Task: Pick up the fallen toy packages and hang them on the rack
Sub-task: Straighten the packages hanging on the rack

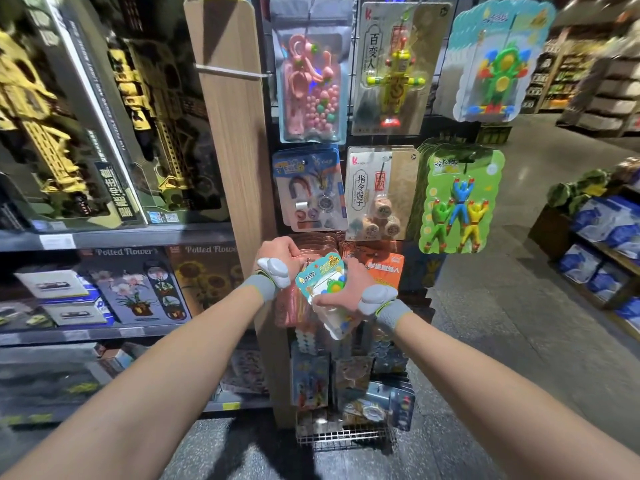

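Observation:
A teal and white toy package (323, 284) with a green toy under its blister is held up in front of the rack (349, 133). My right hand (343, 291) grips the package from the right, thumb across its lower part. My left hand (278, 252) reaches to the rack just left of the package's top, fingers curled around the pink packages (318, 245) hanging there; what they pinch is hidden. Both wrists wear grey bands with white devices.
Hanging toy cards fill the rack: pink set (311, 88), yellow figure (398, 71), green climbers (460, 202), orange card (384, 268). A wire basket (346, 436) of packages sits at the floor. Shelves of boxed sets (104, 133) stand left; an aisle opens to the right.

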